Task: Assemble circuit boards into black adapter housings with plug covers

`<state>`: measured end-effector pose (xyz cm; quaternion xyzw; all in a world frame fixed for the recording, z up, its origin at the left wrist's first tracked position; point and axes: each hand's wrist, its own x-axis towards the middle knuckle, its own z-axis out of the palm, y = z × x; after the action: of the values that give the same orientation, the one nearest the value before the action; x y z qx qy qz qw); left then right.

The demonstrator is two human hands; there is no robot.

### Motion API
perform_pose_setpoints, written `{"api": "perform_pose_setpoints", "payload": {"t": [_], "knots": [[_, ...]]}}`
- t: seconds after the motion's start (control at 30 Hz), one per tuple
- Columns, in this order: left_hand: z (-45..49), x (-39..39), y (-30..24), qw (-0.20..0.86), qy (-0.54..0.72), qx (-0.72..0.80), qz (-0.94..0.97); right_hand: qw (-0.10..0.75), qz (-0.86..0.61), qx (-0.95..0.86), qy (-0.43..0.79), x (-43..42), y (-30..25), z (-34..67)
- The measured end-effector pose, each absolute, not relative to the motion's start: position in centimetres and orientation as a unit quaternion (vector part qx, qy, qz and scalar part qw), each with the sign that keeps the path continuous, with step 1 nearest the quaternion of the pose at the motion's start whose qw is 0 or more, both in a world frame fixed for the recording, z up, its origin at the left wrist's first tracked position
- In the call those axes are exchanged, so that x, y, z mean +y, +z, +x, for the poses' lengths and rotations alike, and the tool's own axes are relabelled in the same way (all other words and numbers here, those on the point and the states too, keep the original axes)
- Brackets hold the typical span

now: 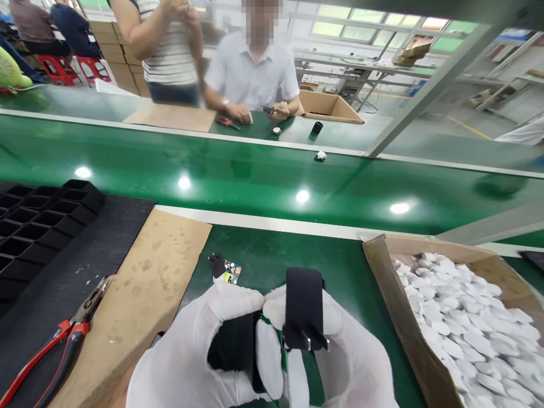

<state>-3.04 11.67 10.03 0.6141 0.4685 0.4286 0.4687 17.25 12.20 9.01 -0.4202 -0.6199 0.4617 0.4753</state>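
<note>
Both my hands wear white gloves and meet at the bottom centre. My left hand [204, 351] grips a black plastic charger shell [238, 345]. In my right hand [344, 357] is a black plug cover [304, 303] with two metal prongs pointing toward me. The two black parts sit side by side and touch between my thumbs. A small circuit board [227, 271] with coloured components lies on the green mat just beyond my left hand.
A cardboard box [382, 277] of several white parts stands at right. Red-handled pliers [55, 345] lie on a black mat beside a black compartment tray [38, 221] at left. A brown cardboard sheet [148, 294] lies between. Across the green conveyor [255, 175], a seated person handles parts; another stands nearby.
</note>
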Motion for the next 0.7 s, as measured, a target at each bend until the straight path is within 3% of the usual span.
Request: {"api": "perform_pose_setpoints", "payload": {"t": [0.17,0.7], "knots": [[-3.0,11.9,10.5,0.457,0.428,0.468,0.624,0.500,-0.435,-0.606,0.440,11.6,8.4,16.7],[-3.0,11.5,8.9,0.457,0.435,0.465,0.621,0.471,-0.417,-0.634,0.449,12.8,9.0,17.6]]}}
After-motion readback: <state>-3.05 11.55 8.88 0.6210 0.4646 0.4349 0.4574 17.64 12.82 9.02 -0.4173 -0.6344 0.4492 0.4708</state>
